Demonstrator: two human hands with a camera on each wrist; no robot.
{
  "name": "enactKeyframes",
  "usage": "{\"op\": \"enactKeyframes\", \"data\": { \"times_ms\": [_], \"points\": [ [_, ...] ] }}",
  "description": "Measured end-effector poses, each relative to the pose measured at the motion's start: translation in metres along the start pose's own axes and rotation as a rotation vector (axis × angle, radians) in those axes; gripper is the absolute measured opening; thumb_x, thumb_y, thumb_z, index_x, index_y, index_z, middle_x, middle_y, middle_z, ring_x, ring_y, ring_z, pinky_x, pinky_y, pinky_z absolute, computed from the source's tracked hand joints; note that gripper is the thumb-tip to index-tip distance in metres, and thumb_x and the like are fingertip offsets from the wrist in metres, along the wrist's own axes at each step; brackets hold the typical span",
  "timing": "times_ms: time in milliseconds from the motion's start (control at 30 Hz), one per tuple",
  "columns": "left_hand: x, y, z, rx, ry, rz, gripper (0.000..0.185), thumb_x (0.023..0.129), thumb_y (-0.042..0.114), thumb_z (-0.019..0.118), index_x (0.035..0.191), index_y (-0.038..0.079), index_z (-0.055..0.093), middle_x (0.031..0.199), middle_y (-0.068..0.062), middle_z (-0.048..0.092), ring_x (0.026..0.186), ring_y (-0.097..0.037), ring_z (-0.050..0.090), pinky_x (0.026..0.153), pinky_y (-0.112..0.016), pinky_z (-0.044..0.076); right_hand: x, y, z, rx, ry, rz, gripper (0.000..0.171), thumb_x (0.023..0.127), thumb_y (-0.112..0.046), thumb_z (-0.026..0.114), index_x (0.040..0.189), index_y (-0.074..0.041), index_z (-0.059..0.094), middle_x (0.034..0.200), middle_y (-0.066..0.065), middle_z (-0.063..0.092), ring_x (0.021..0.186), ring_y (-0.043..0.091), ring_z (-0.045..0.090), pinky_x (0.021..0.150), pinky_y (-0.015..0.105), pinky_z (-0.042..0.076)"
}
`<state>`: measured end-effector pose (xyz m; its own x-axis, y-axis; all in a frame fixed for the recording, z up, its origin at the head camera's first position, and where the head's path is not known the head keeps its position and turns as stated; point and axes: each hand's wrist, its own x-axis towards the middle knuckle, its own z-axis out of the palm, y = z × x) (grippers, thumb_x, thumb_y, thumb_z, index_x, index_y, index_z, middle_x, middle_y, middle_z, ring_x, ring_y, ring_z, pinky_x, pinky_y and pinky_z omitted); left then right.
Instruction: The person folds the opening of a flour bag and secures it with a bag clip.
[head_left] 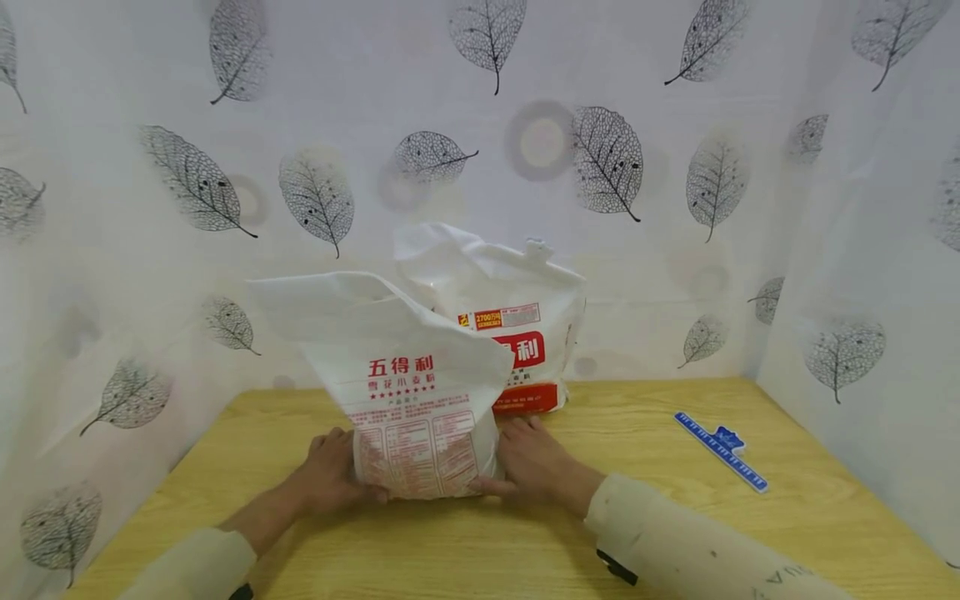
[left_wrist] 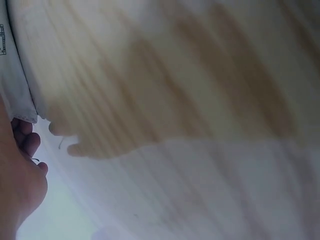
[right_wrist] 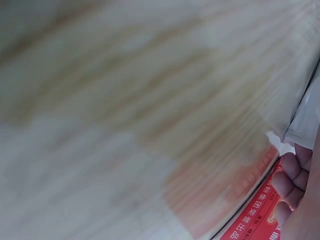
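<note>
A white flour bag (head_left: 427, 383) with red printing stands on the table, its open top spread wide and leaning left. My left hand (head_left: 330, 471) grips its lower left side, thumb along the bottom front edge. At the lower right side, my right hand (head_left: 536, 462) holds it the same way, fingers reaching behind. In the left wrist view, the curled fingers (left_wrist: 30, 142) sit at the bag's bottom corner. The right wrist view has the fingers (right_wrist: 290, 180) under the bag's edge, close to the red base of a second flour bag (right_wrist: 250, 220).
Behind and partly hidden, the second flour bag (head_left: 547, 354) stands upright with a pale clip (head_left: 537, 247) at its top edge. A blue ruler-shaped clip (head_left: 722, 452) lies on the wooden table (head_left: 600, 542) to the right. Leaf-patterned curtains (head_left: 450, 100) enclose the back and sides.
</note>
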<state>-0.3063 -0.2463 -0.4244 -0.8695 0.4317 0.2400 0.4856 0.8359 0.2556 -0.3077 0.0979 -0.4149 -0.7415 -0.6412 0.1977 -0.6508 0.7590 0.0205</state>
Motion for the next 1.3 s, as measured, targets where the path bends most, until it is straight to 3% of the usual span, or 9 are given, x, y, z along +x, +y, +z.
{"op": "enactKeyframes", "data": {
  "times_ms": [467,933,1167,1300],
  "points": [
    [0.005,0.012,0.003,0.029,-0.010,-0.006,0.098,0.063,0.080,0.071,0.138,0.018,0.054,0.123,-0.001,0.064,0.094,-0.013,0.046,0.093,-0.051,0.037,-0.009,0.008,0.002,0.011,0.028,0.005,0.091,0.090,-0.083,0.028,0.152,-0.017,0.039,0.152,0.005,0.048,0.139,0.023,0.044,0.117,0.054,0.025],
    [0.010,0.015,0.010,0.034,-0.017,-0.011,0.094,0.063,0.080,0.071,0.132,0.018,0.057,0.120,0.000,0.064,0.101,-0.017,0.049,0.096,-0.052,0.036,-0.016,0.012,0.000,0.036,0.004,0.037,0.087,0.090,-0.082,0.030,0.146,-0.018,0.048,0.143,0.004,0.057,0.128,0.020,0.052,0.110,0.051,0.032],
    [0.014,0.023,0.011,0.019,-0.038,-0.020,0.093,0.065,0.078,0.071,0.135,0.019,0.055,0.122,0.002,0.064,0.099,-0.015,0.047,0.095,-0.050,0.035,-0.022,0.015,0.000,0.020,0.009,0.053,0.078,0.091,-0.079,0.035,0.131,-0.017,0.059,0.119,0.000,0.066,0.108,0.016,0.057,0.099,0.045,0.036],
    [0.015,0.026,0.012,0.021,-0.044,-0.024,0.094,0.065,0.079,0.071,0.137,0.021,0.055,0.124,0.002,0.063,0.099,-0.015,0.046,0.095,-0.051,0.034,-0.026,0.017,-0.001,0.030,0.008,0.056,0.077,0.091,-0.079,0.036,0.132,-0.017,0.059,0.115,-0.002,0.066,0.104,0.015,0.055,0.096,0.043,0.036]
  ]
}}
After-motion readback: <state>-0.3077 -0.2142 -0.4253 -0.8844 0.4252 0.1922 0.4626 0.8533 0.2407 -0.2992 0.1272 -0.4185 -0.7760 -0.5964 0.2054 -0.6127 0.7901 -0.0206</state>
